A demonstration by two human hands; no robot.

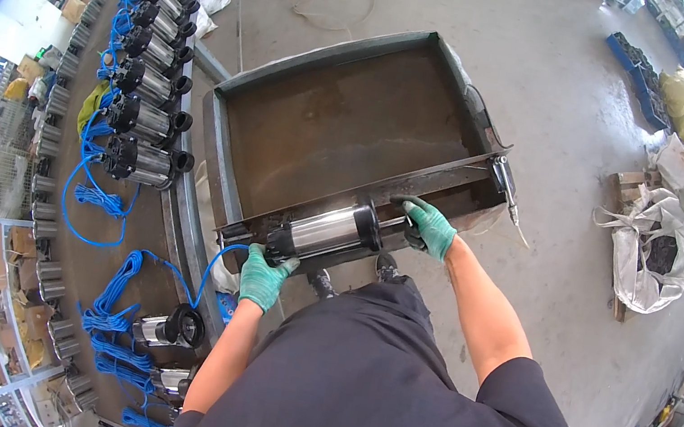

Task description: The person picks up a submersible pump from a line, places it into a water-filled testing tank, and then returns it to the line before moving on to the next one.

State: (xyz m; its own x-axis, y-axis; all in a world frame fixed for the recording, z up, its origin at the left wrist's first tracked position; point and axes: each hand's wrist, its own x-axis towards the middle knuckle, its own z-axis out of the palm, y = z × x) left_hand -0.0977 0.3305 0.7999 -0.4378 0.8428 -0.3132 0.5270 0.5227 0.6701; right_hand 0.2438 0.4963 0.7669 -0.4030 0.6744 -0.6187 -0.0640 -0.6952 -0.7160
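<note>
A silver cylindrical pump (325, 233) with black ends lies across the near edge of the metal water tank (228, 159). Green-gloved, my left hand (262, 280) is closed around its left black end, where a blue cable (213, 269) runs off to the left. My right hand (431, 229), in the same kind of glove, is at the pump's right end. Its fingers are curled round a dark part with a short shiny piece reaching toward the pump. What exactly that part is, the glove hides.
Left of the tank, a long bench (91, 261) carries a row of similar pumps (148, 120) with coiled blue cables. An air tool with a hose (505, 187) sits at the tank's right corner. White sacks (650, 259) stand on a pallet at the right.
</note>
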